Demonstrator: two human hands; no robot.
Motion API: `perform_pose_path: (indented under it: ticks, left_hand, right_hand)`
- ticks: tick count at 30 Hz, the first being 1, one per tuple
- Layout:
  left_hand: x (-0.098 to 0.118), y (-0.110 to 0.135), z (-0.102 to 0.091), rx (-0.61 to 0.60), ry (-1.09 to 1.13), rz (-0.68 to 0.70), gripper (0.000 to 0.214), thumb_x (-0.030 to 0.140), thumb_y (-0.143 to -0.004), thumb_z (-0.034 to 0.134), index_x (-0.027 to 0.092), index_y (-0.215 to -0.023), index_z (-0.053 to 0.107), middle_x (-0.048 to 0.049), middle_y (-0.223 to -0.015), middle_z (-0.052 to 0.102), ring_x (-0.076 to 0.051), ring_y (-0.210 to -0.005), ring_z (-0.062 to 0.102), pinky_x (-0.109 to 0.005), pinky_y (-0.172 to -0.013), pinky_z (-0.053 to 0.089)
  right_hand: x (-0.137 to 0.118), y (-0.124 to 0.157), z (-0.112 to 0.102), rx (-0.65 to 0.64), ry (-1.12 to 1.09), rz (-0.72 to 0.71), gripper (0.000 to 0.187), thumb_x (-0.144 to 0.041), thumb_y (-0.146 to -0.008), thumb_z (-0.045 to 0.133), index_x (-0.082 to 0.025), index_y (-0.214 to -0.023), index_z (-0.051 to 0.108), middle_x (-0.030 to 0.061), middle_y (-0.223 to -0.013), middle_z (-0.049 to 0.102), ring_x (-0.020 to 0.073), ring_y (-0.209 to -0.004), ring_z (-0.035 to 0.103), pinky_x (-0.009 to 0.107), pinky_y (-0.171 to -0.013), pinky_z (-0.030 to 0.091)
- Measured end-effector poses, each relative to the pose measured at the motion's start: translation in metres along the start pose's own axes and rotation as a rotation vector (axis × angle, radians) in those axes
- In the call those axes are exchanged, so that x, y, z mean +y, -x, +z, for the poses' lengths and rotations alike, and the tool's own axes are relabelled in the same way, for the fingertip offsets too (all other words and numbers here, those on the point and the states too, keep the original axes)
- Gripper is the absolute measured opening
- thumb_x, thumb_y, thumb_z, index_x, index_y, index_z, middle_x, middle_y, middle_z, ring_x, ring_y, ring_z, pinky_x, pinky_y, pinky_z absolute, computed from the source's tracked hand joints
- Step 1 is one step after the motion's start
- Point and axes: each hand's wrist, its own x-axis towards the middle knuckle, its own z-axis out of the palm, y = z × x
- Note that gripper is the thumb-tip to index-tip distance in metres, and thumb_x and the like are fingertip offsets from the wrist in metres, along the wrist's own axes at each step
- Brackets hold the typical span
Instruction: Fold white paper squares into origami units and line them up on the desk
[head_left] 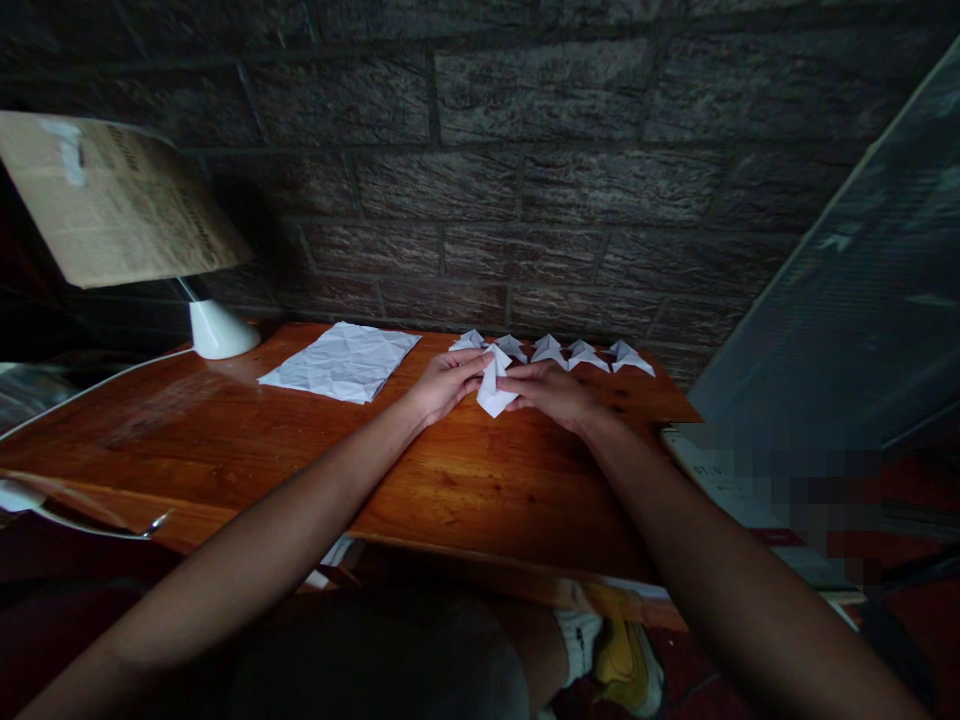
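Between my two hands is a small piece of folded white paper (495,398), held just above the wooden table. My left hand (450,382) grips its left side, with the thumb lying across the upper part. From the right, my right hand (551,388) pinches the paper's edge between thumb and fingers. The paper narrows to a point at the bottom and has a crease down its middle. Behind my hands, several folded paper pieces (549,350) stand in a row along the wall side. The leftmost ones are partly covered by my left hand and the held paper.
A stack of creased white sheets (341,362) lies on the wooden table (450,490), left of my hands. Farther left stands a lamp (217,328) with a brown paper shade and a white cord. A brick wall (480,200) borders the table's back; a grey panel (847,270) leans at right.
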Motion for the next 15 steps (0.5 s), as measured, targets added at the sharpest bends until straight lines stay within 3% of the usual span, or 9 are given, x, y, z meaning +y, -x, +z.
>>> perform_pose_path:
  ticks: [7,15]
  left_hand:
    - [-0.0008,-0.002,0.0003,-0.009,-0.011,0.053,0.03,0.03,-0.063,0.088,0.013,-0.085,0.078,-0.006,-0.082,0.075,-0.012,-0.074,0.066,-0.024,-0.073,0.05]
    - [0.0009,-0.0012,0.0034,0.015,0.014,0.063,0.03,0.031,-0.062,0.088,0.013,-0.083,0.078,-0.0062,-0.081,0.075,-0.014,-0.072,0.065,-0.026,-0.073,0.049]
  right_hand:
    - [0.001,-0.0011,0.0009,0.002,0.053,-0.022,0.014,-0.032,-0.071,0.077,-0.02,-0.077,0.08,0.0021,-0.076,0.074,0.0128,-0.072,0.066,0.024,-0.069,0.055]
    - [0.0016,-0.0021,0.002,0.006,0.082,-0.052,0.022,-0.039,-0.07,0.078,-0.02,-0.08,0.08,0.0035,-0.081,0.075,0.0149,-0.076,0.067,0.027,-0.071,0.055]
